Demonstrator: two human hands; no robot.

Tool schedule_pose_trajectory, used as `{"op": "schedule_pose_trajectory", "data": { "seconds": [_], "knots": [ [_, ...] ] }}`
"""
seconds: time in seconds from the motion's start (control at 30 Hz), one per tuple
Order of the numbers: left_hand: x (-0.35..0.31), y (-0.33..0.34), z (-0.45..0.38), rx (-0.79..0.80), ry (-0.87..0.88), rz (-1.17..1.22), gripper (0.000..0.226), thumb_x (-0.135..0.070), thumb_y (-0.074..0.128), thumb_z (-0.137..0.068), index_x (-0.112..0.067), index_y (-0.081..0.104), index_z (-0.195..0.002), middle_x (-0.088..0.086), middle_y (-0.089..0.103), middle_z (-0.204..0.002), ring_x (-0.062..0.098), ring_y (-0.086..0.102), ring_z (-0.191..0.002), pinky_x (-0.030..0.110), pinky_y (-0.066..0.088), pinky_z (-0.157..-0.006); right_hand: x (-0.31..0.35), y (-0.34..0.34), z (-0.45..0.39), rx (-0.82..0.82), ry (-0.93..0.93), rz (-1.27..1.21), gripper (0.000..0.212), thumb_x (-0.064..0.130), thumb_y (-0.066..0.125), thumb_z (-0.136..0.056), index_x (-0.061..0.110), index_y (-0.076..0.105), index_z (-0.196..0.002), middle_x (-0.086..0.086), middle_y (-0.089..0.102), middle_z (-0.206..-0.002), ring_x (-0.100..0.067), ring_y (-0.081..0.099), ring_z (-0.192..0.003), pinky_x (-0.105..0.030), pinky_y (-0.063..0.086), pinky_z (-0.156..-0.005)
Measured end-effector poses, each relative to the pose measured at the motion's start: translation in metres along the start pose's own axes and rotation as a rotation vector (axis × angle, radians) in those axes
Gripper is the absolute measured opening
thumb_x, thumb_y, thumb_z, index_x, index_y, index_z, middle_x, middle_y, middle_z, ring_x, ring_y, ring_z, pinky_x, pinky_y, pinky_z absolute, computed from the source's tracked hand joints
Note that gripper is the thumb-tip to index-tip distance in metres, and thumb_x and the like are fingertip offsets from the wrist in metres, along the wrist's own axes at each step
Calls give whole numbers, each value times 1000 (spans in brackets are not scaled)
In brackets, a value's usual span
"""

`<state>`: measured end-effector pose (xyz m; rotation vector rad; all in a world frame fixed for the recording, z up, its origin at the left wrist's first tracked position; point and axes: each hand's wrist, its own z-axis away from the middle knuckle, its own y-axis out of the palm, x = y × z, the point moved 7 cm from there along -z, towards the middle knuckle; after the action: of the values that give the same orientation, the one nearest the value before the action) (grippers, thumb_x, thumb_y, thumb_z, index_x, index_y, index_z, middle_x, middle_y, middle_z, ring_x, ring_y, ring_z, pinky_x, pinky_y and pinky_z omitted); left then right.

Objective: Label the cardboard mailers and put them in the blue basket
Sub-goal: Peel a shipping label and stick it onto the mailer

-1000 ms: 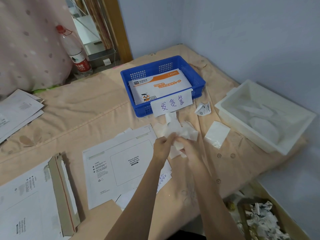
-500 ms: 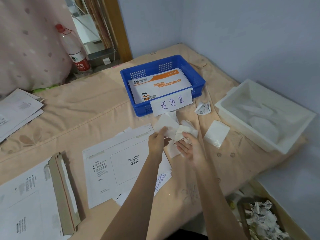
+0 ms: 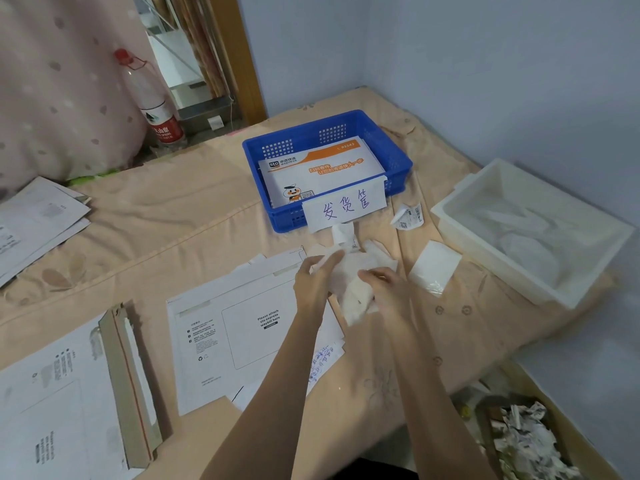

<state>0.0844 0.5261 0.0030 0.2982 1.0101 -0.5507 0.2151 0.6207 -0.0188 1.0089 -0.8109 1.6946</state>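
A white cardboard mailer lies flat on the peach bedsheet in front of me, its waybill box face up. Beyond it stands the blue basket with an orange-and-white mailer inside and a handwritten paper sign on its front. Both hands are just past the mailer's far right corner, over a pile of white label sheets. My left hand grips the pile's left side. My right hand holds its right side with curled fingers.
A white plastic tray sits at the right. A loose white sheet and a crumpled label lie near it. More mailers lie at the near left and far left. A water bottle stands behind; a scrap box is below right.
The hands parted slightly half a second ago, then closed again over the label sheets; the pile now lies bunched between them. Nothing else moved.
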Motion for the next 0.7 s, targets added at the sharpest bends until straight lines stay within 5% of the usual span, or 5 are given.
{"op": "schedule_pose_trajectory", "data": {
  "seconds": [0.1, 0.23, 0.33, 0.5, 0.7],
  "knots": [
    [-3, 6, -1, 25, 34, -248, 52, -52, 80, -48, -18, 64, -83, 1, 69, -88, 19, 67, -86, 38, 57, -80, 6, 3, 2, 12, -72, 64, 8, 15, 73, -80, 9, 69, -83, 9, 63, -71, -6, 56, -69, -25, 46, -70],
    [-6, 6, -5, 2, 86, -390, 32, -33, 73, -74, -5, 62, -86, 5, 63, -80, 25, 60, -77, 30, 48, -66, 8, 2, 2, 9, -108, 71, 9, 15, 74, -80, 9, 68, -78, 9, 59, -66, -3, 52, -63, -16, 39, -61],
    [-6, 6, -3, -12, 121, -350, 43, -43, 60, -65, -8, 64, -88, 10, 70, -88, 29, 66, -85, 39, 54, -77, 8, 2, 1, 39, -84, 26, 14, 12, 72, -81, 8, 63, -71, 7, 54, -61, -4, 47, -58, -11, 35, -55],
    [5, -1, -8, -71, 43, -98, 2, -19, 65, -86, -17, 64, -87, 4, 69, -85, 24, 67, -79, 39, 58, -76, -10, 10, -1, 153, 185, -244, 24, 15, 66, -86, 14, 51, -68, -4, 54, -72, -18, 53, -68, -27, 39, -59],
    [10, -4, -12, -114, 2, -107, 10, -23, 68, -82, -19, 61, -77, 8, 70, -86, 30, 68, -87, 49, 56, -81, -7, 17, 4, 181, 212, -270, 6, 27, 58, -93, 22, 58, -94, -10, 60, -92, -19, 56, -78, -25, 40, -51]
  ]
}}
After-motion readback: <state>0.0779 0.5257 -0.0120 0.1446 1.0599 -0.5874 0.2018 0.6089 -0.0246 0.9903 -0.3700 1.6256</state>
